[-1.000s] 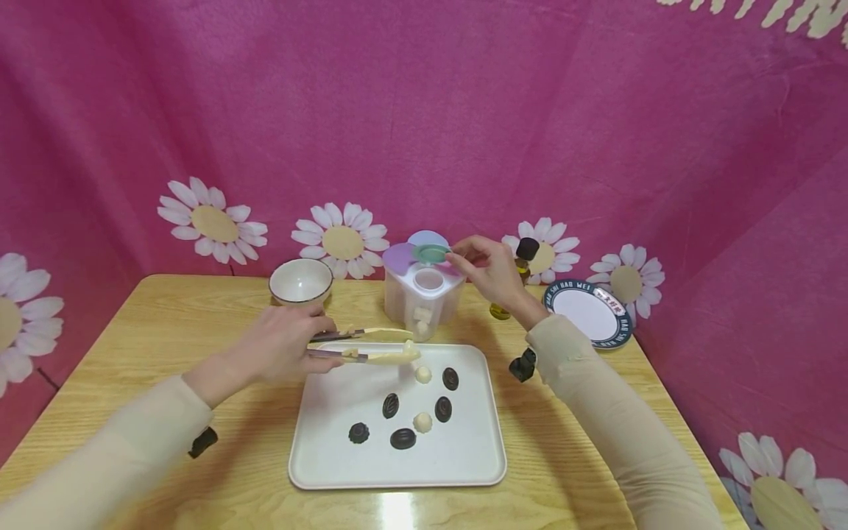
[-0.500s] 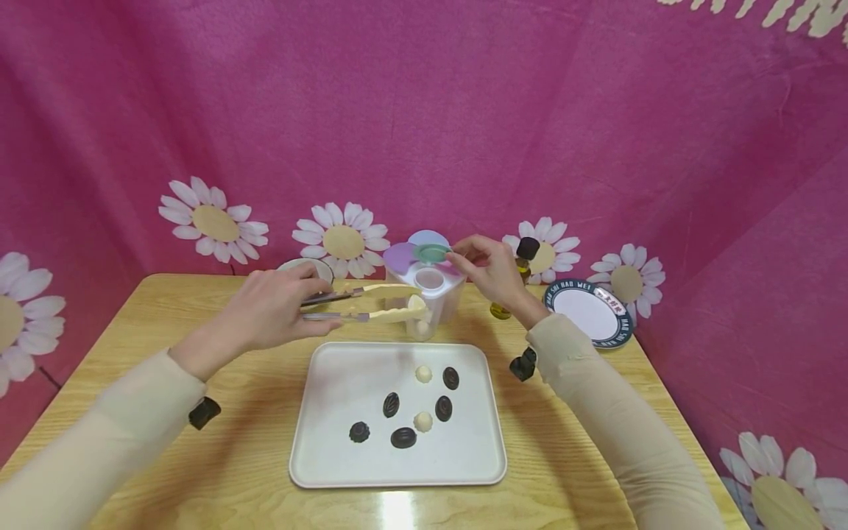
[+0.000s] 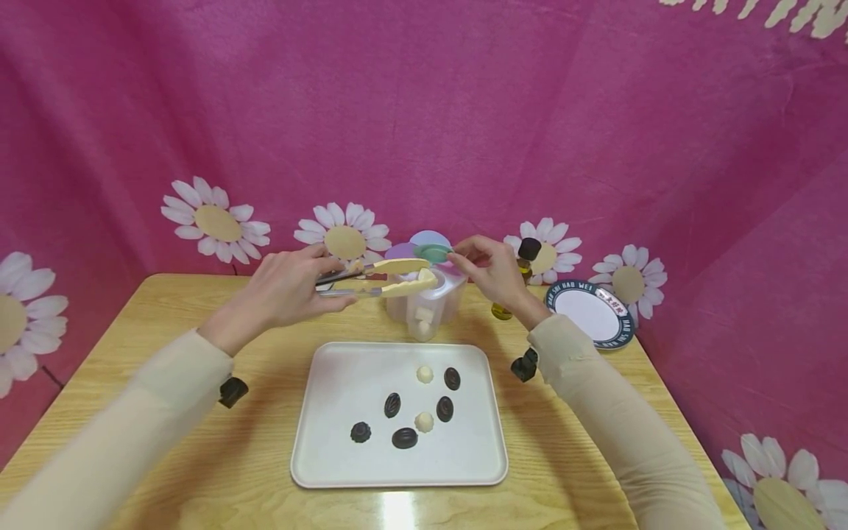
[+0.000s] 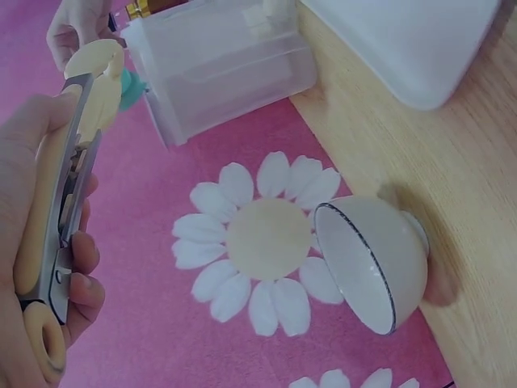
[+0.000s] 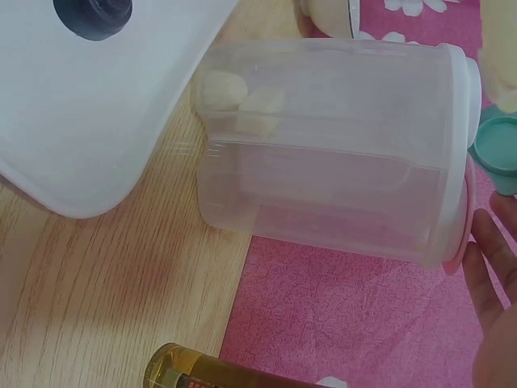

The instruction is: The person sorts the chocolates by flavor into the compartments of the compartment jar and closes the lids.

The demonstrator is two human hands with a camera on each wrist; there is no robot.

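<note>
My left hand point(image 3: 285, 287) grips a pair of tongs point(image 3: 401, 266) with cream-coloured tips. Between the tips sits a white chocolate point(image 3: 427, 277), right over the round opening of a clear container point(image 3: 397, 309). With thumb and fingers my right hand point(image 3: 493, 271) pinches the edge of the green flap lid point(image 3: 433, 253), which stands raised behind that opening. Two white chocolates point(image 5: 262, 111) lie at the bottom of one compartment. In front, a white tray point(image 3: 331, 464) bears several dark chocolates point(image 3: 405, 438) and two white chocolates point(image 3: 424, 421).
A white bowl point(image 4: 388, 250) with a dark rim stands left of the container, mostly hidden behind my left hand in the head view. To the right are a dark-capped oil bottle point(image 3: 528, 250) and a blue-rimmed plate point(image 3: 583, 313). A pink daisy cloth point(image 3: 424, 132) hangs behind.
My left hand has raised the tongs with the white chocolate from the tray's back edge, up in front of the container, to its opening. My right hand stays at the green lid.
</note>
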